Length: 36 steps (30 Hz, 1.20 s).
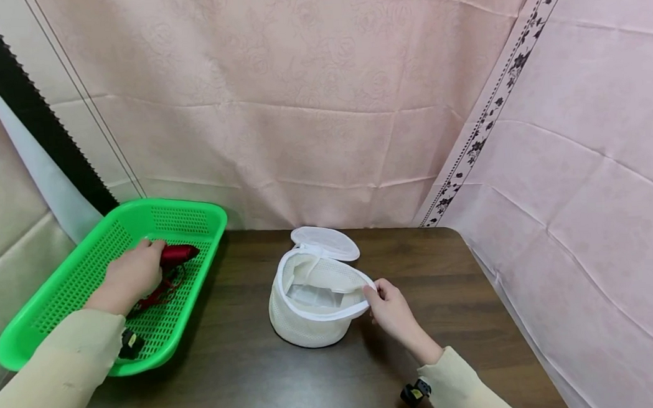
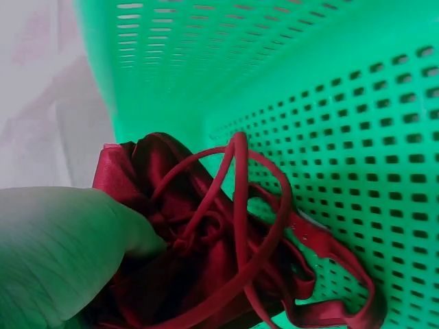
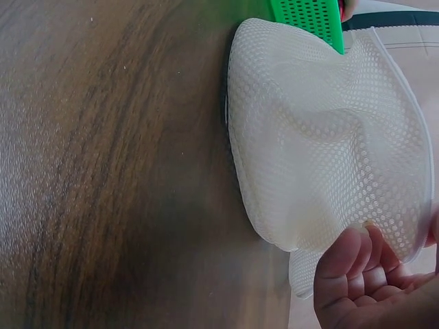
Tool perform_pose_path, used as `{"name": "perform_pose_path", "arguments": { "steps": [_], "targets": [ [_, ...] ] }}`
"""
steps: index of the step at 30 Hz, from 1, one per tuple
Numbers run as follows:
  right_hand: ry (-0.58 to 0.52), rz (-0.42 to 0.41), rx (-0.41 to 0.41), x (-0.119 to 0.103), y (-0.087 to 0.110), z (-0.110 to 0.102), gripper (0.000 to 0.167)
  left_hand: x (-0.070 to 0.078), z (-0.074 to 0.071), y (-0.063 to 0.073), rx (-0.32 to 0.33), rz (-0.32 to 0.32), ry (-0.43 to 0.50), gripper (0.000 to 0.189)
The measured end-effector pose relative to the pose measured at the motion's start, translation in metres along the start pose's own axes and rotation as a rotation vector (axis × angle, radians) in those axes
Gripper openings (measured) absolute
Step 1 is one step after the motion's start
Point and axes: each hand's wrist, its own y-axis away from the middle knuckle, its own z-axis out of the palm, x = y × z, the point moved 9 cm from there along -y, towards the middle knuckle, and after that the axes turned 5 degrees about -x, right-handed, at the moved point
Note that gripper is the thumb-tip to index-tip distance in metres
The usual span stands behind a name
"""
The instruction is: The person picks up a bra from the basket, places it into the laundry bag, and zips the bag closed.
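A white mesh laundry bag (image 1: 306, 330) stands on the table with its round lid (image 1: 329, 241) flipped back and its mouth facing up. My right hand (image 1: 392, 312) pinches the bag's rim on the right side. The right wrist view shows curled fingers against the mesh wall (image 3: 295, 137). Over to the left, my left hand (image 1: 131, 275) reaches into a green basket (image 1: 223, 219) and grips a dark red satin garment (image 1: 178, 255) with thin straps. In the left wrist view, loops of strap (image 2: 240, 178) hang over the bunched cloth; the fingertips are hidden behind it.
The dark wooden table (image 1: 247, 383) carries both the basket and the bag. Pale pink cloth (image 1: 320, 104) hangs behind the table and along the right side (image 1: 596, 200). Small black cameras sit at both wrists.
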Motion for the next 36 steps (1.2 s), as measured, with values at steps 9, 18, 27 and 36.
{"name": "perform_pose_path", "arguments": {
  "steps": [9, 18, 27, 36],
  "targets": [
    [-0.004, -0.006, -0.004, -0.001, 0.000, 0.000, 0.021, 0.007, -0.015, 0.000, 0.065, -0.011, 0.010, 0.043],
    [-0.005, -0.005, -0.007, -0.003, 0.002, 0.000, 0.021, 0.023, -0.040, 0.006, 0.244, 0.032, 0.009, 0.045],
    [-0.010, -0.004, -0.003, -0.004, 0.002, 0.000, 0.020, 0.053, -0.081, 0.016, 0.403, 0.054, 0.060, 0.044],
    [-0.011, -0.007, -0.006, -0.002, 0.001, 0.001, 0.020, 0.090, -0.114, 0.024, 0.487, 0.096, 0.140, 0.043]
  ]
}}
